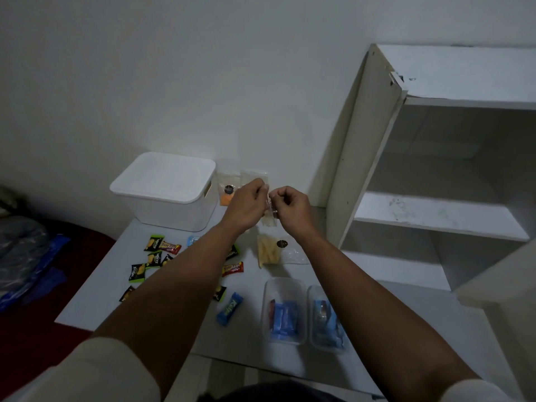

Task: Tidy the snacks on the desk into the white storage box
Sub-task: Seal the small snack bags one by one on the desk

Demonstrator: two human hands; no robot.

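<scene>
Above the desk's (95,288) far edge, beside the lidded white storage box (165,190): left hand (246,204) and right hand (291,206) raised, knuckles up, both pinching a clear snack packet (269,208). Below, scattered "Nextar" packets (153,243), a blue "Kalpa" bar (229,309), two clear tubs (285,310) near the front edge.

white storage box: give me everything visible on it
The white storage box looks like matte plastic, with rounded corners and walls tapering downward. Its flat white lid is on, so the inside is hidden. A slot-like handle opening shows on its right end. It stands upright at the desk's far left corner near the wall. Neither hand touches it. A clear snack packet stands close beside its right end; contact is unclear.
</scene>
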